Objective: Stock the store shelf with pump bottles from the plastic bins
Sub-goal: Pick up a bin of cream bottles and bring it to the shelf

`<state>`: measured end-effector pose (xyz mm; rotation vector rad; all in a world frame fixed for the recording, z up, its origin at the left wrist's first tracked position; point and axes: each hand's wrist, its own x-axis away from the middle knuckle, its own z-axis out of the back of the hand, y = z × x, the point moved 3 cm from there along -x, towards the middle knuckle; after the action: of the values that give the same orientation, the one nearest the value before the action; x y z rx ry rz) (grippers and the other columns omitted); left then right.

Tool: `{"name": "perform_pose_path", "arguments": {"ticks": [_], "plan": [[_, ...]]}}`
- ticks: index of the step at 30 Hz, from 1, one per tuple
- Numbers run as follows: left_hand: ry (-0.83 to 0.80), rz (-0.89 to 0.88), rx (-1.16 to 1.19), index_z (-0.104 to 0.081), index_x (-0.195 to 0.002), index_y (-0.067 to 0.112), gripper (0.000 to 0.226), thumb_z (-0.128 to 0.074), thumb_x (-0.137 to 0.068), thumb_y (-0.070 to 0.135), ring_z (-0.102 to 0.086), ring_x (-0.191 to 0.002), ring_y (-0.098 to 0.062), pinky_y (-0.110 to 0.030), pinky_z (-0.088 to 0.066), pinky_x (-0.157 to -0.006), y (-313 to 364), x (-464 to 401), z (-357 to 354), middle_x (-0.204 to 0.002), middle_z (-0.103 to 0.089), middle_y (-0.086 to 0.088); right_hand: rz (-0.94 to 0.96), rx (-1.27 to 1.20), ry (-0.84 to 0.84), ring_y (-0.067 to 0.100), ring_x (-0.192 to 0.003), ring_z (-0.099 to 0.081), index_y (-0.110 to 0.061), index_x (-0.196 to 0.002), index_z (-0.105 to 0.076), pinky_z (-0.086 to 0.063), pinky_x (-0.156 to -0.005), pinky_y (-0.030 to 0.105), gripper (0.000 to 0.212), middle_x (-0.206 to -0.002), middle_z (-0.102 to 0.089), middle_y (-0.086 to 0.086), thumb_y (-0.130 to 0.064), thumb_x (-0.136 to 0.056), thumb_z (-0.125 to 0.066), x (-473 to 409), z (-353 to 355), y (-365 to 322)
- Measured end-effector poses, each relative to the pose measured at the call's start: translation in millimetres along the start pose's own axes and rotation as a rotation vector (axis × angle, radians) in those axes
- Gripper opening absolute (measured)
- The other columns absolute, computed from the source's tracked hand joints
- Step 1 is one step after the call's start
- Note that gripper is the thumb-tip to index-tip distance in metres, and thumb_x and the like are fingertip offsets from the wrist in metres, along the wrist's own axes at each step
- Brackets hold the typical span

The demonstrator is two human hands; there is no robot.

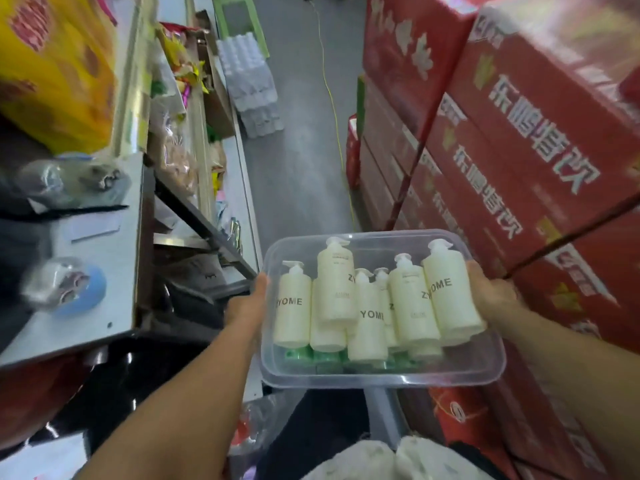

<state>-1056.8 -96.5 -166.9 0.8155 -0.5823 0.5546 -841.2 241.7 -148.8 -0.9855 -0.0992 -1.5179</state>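
I hold a clear plastic bin (381, 374) in front of me with both hands. My left hand (247, 304) grips its left rim and my right hand (490, 289) grips its right rim. Several cream pump bottles (369, 329) printed ZYOME lie piled inside, pump heads pointing away from me. Green items (301, 356) show beneath them at the bin's near end. A grey metal store shelf (100, 271) runs along my left at about bin height.
Plastic-wrapped rolls, one blue (74, 289), lie on the grey shelf. Snack packets (180, 81) fill shelves further along. Red drink cartons (526, 140) are stacked high on my right. Packs of water bottles (252, 84) and a yellow cable (332, 109) are on the aisle floor.
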Motion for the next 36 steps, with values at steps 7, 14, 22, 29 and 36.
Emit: {"name": "perform_pose_path", "arguments": {"ticks": [7, 14, 22, 29, 36], "plan": [[0.005, 0.068, 0.135, -0.04, -0.141, 0.005, 0.091, -0.056, -0.08, 0.071, -0.056, -0.115, -0.036, -0.049, -0.047, -0.1, 121.6, -99.9, -4.5, -0.135, -0.052, -0.017, -0.006, 0.02, -0.026, 0.042, -0.115, -0.056, 0.005, -0.129, -0.055, -0.046, -0.099, 0.046, 0.091, -0.128, -0.057, 0.028, -0.072, -0.08, -0.042, -61.0, -51.9, -155.0], [0.084, 0.07, 0.107, -0.042, -0.139, 0.0, 0.102, -0.056, -0.074, 0.078, -0.056, -0.114, -0.039, -0.044, -0.05, -0.092, 253.3, -188.0, 9.4, -0.133, -0.053, -0.021, 0.053, 0.044, -0.055, 0.042, -0.124, -0.049, 0.007, -0.135, -0.047, -0.039, -0.105, 0.042, 0.088, -0.136, -0.05, 0.029, -0.067, -0.087, -0.04, -121.7, -100.0, -305.9], [0.144, 0.112, 0.145, -0.066, -0.112, 0.01, 0.123, -0.043, -0.034, 0.102, -0.066, -0.09, -0.036, -0.048, -0.056, -0.085, 382.2, -365.3, -6.3, -0.104, -0.068, -0.014, 0.144, 0.111, -0.145, 0.041, -0.12, -0.053, 0.007, -0.133, -0.05, -0.044, -0.098, 0.039, 0.088, -0.135, -0.052, 0.028, -0.068, -0.089, -0.037, -219.4, -160.7, -497.7], [0.214, 0.133, 0.266, -0.051, -0.13, 0.001, 0.108, -0.057, -0.063, 0.085, -0.061, -0.108, -0.039, -0.048, -0.05, -0.096, 539.0, -387.6, 6.2, -0.124, -0.061, -0.02, 0.271, 0.234, -0.192, 0.041, -0.117, -0.052, 0.001, -0.134, -0.051, -0.039, -0.088, 0.035, 0.082, -0.132, -0.052, 0.03, -0.065, -0.093, -0.024, -285.6, -204.7, -683.6], [0.254, 0.125, 0.267, -0.041, -0.14, 0.002, 0.103, -0.056, -0.073, 0.079, -0.056, -0.115, -0.039, -0.049, -0.049, -0.097, 664.6, -501.7, 3.2, -0.133, -0.054, -0.021, 0.243, 0.241, -0.177, 0.039, -0.094, -0.059, 0.003, -0.124, -0.054, -0.049, -0.078, 0.041, 0.085, -0.114, -0.058, 0.024, -0.07, -0.086, -0.035, -353.4, -262.8, -839.0]]}}
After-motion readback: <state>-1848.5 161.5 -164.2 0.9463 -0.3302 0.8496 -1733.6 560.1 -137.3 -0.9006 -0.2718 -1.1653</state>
